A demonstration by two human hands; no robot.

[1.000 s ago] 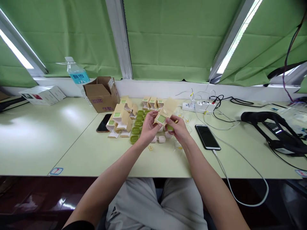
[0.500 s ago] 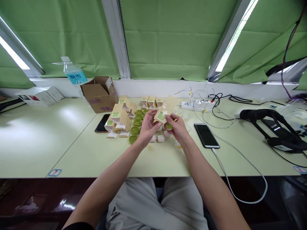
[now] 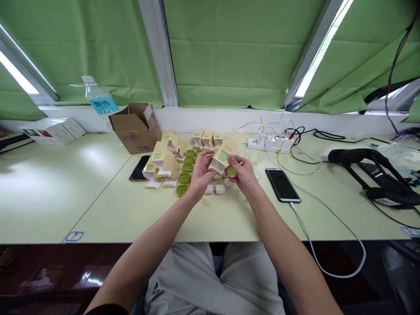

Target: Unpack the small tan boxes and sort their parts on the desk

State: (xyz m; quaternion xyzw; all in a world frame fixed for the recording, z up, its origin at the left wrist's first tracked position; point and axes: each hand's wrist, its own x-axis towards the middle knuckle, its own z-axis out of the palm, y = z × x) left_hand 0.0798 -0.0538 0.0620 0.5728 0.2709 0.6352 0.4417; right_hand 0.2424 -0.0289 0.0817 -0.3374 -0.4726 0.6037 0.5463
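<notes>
A small cream carton point(image 3: 230, 142) with a green-edged window is tilted in the air between my hands. My left hand point(image 3: 201, 174) grips its near left side, fingers closed round the edge. My right hand point(image 3: 244, 173) is closed on a small green piece point(image 3: 232, 171), its fingertips also at the carton's right side; the kind of piece I cannot make out. Below lie green tubs point(image 3: 184, 178) in a column and pale pink little jars point(image 3: 219, 189). A small yellow ring-like piece point(image 3: 204, 202) lies nearer me. Several similar cartons point(image 3: 164, 158) are stacked on the left.
Behind the cartons stands an open cardboard box point(image 3: 135, 133), with a bottle point(image 3: 101, 103) beside it. A black phone point(image 3: 139, 168) lies left, a cabled phone point(image 3: 280, 185) right. Farther off are a power strip point(image 3: 271, 144) with cables and a black headset-like device point(image 3: 374, 177). Clear round pieces point(image 3: 255, 160) lie right of my hands.
The carton has turned in my hands, so its window faces up more and its lower flap shows. Both hands stay in nearly the same place.
</notes>
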